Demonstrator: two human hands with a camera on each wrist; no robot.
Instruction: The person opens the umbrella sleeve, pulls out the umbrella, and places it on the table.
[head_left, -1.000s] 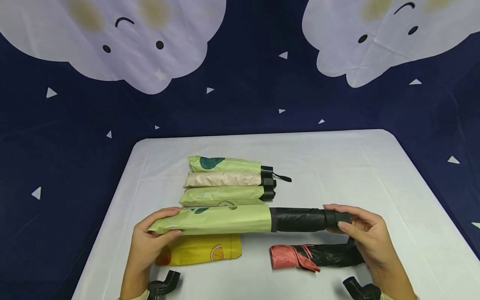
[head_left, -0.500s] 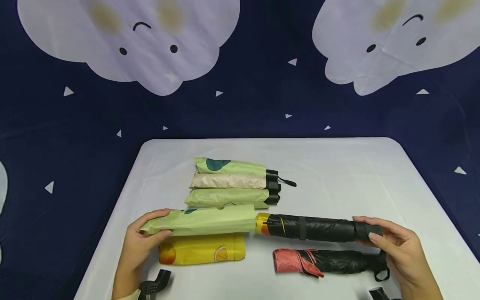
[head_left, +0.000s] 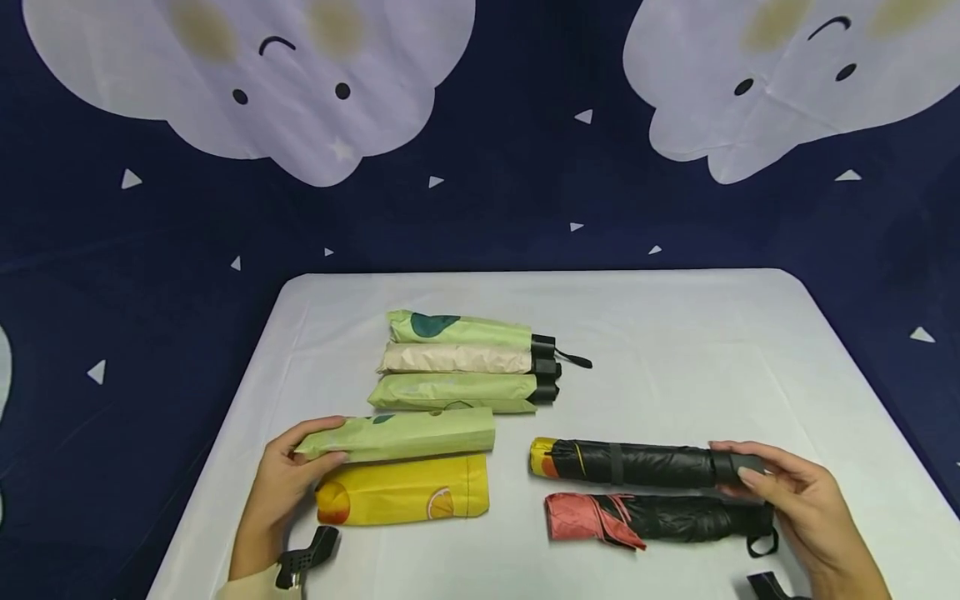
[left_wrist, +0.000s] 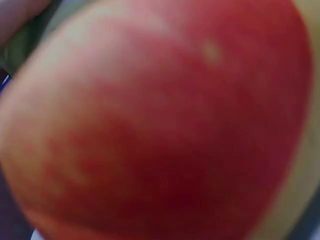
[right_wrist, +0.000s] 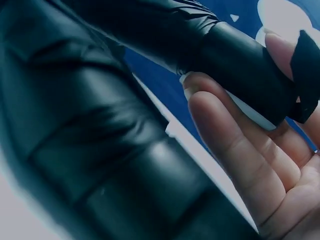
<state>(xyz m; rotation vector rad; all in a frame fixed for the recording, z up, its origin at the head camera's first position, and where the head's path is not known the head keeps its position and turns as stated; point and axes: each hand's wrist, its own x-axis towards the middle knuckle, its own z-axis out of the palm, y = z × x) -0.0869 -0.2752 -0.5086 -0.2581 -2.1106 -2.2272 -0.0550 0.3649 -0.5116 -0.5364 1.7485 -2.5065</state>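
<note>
The right hand (head_left: 798, 492) pinches the grey-black handle end of a folded black umbrella (head_left: 645, 464), thumb on the near side and fingers on the far side. The umbrella's body runs left from these fingers, long axis left to right, its yellow-and-orange end pointing toward the left hand (head_left: 287, 471). That hand grips the left end of a light green sleeve (head_left: 420, 437) between thumb and fingers. The sleeve lies almost in line with the umbrella, its right end slightly farther away, with a plain gap between the two. The right hand is the nearer one to the umbrella.

On the near side, a yellow sleeve (head_left: 401, 492) with an orange-slice print lies below the green one, and a red-and-black umbrella (head_left: 660, 518) lies beside the held umbrella. Farther off on the white counter (head_left: 675, 333) sit three covered umbrellas (head_left: 457, 358) in a row, handles to the right.

No brand, label or writing is readable; the left wrist view is blurred, probably filled by the yellow sleeve's red fruit print.
</note>
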